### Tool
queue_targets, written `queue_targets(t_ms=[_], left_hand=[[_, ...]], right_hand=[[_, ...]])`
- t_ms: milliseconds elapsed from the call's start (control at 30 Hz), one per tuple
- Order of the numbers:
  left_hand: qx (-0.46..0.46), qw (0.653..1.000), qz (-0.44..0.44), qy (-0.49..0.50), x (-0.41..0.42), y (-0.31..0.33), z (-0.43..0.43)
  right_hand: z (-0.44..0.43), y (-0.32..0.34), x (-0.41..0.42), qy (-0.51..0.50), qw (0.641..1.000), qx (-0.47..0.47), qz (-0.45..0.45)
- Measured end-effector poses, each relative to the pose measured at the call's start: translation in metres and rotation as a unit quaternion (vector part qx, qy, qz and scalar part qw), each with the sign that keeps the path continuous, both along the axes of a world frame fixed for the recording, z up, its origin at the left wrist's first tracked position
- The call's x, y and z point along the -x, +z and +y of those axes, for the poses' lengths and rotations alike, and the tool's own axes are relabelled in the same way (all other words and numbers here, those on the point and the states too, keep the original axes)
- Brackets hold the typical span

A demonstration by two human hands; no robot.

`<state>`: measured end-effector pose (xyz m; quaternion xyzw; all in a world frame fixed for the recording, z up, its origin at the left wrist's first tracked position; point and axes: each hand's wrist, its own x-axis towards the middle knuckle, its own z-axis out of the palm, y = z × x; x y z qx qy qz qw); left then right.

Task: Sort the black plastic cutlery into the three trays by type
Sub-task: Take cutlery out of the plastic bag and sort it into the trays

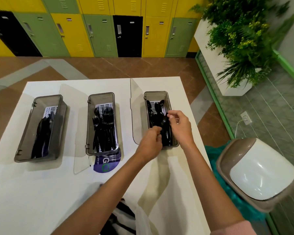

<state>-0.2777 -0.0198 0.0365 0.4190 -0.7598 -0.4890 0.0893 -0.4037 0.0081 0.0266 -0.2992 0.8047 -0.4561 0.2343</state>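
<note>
Fingers (174,113) on spoons (157,116) inside right tray (155,92).

Both bare forearms reach forward and converge, the wrists close together. The left grip (151,143) lies back-of-hand up, its fingers curled in toward the thumb. The right grip (180,126) sits just beyond and beside it, thumb and forefinger brought together at their tips, the other fingers loosely bent. Whether either holds anything is unclear.

Yellow, green and black lockers (98,34) line the brown floor (100,67) behind a white table (41,184).
</note>
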Motion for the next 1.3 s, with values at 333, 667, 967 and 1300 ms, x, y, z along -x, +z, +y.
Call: queue_targets(t_ms=[333,667,967,1300], left_hand=[[0.057,0.996,-0.015,-0.074,-0.186,0.042,0.012],[0.090,0.965,-0.212,-0.125,-0.257,0.023,0.050],[0.010,1.000,-0.017,0.009,-0.263,0.047,0.044],[-0.004,1.000,-0.003,-0.014,-0.266,0.054,0.050]], right_hand=[[0.076,0.045,-0.136,0.151,0.980,0.047,-0.124],[0.100,0.048,-0.215,0.479,0.818,-0.316,-0.040],[0.092,-0.032,-0.262,0.326,0.856,-0.352,0.194],[0.088,-0.058,-0.252,0.286,0.853,-0.368,0.235]])
